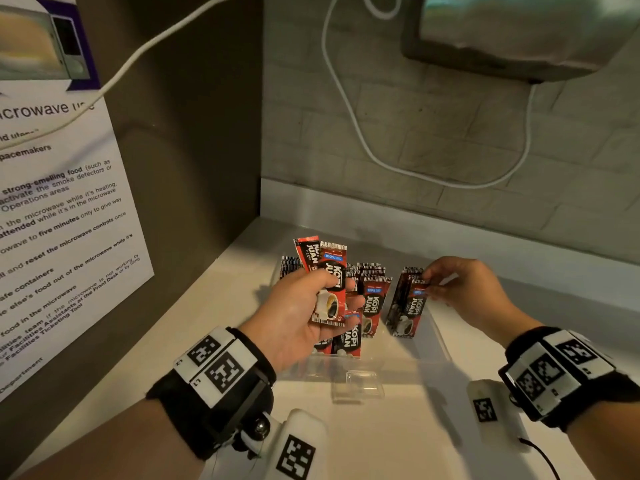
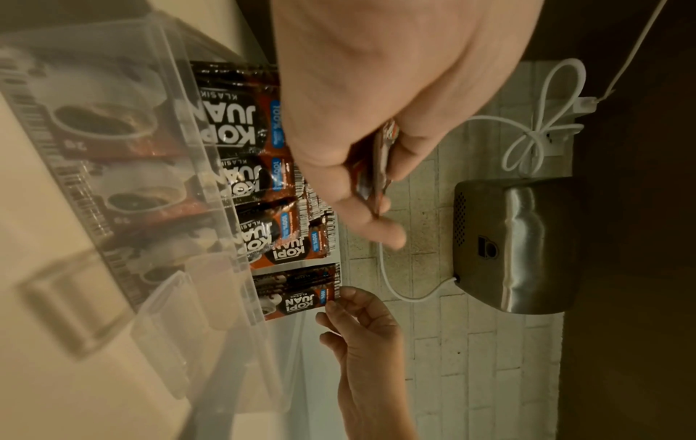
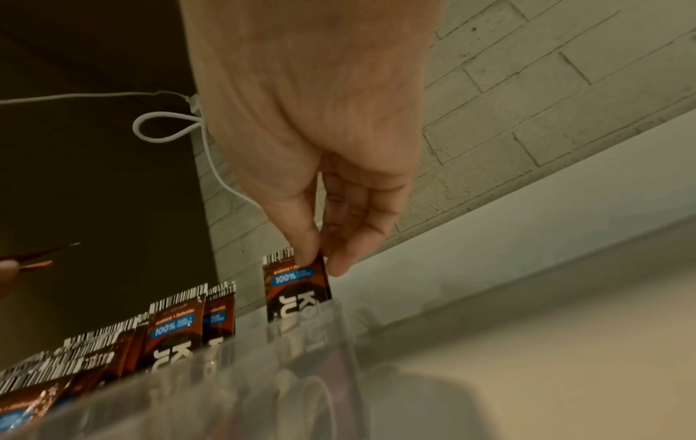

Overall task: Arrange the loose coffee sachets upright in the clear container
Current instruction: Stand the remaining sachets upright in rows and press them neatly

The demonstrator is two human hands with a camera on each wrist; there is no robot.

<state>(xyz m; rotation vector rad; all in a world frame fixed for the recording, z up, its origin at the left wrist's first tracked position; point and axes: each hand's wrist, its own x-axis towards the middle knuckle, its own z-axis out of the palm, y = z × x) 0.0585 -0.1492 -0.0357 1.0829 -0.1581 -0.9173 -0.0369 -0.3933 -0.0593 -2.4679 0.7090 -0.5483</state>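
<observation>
Red and black coffee sachets stand upright in the clear container (image 1: 367,365) on the pale counter. My left hand (image 1: 304,306) hovers above the container's left part and grips a small bunch of sachets (image 1: 329,282), seen edge-on in the left wrist view as the held sachets (image 2: 380,166). My right hand (image 1: 457,282) is at the container's right end, thumb and fingers pinching the top of an upright sachet (image 1: 410,306). In the right wrist view this pinched sachet (image 3: 297,285) rises above the container wall (image 3: 309,342). More upright sachets (image 3: 177,330) stand to its left.
A dark panel with a microwave notice (image 1: 59,220) closes off the left side. A brick-pattern wall (image 1: 450,133) stands behind, with a hanging white cable (image 1: 349,109) and a metal appliance (image 1: 512,32) mounted above. A small clear lid (image 1: 358,386) lies before the container.
</observation>
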